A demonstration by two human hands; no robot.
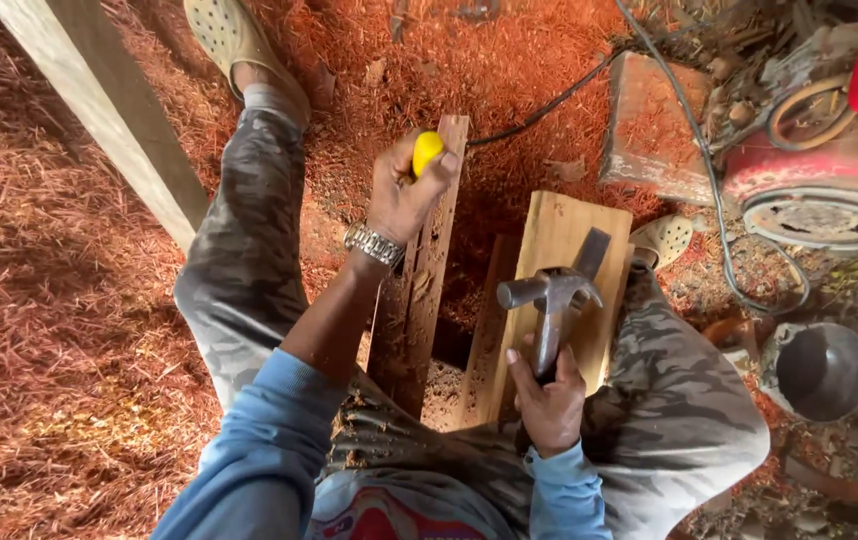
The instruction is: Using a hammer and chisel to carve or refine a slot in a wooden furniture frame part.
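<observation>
On the far left one pale wooden beam (109, 110) leans across the floor of red wood shavings (39, 330). The left hand (404, 190) is closed around one yellow-handled tool (427, 150), pressed down on the dark narrow plank (427, 280). Beside this plank lies one light wider board (559, 240). The right hand (549, 395) grips the handle of one grey steel claw hammer (552, 295), its head over the light board. Further right stands one dark round metal pot (821, 368)
</observation>
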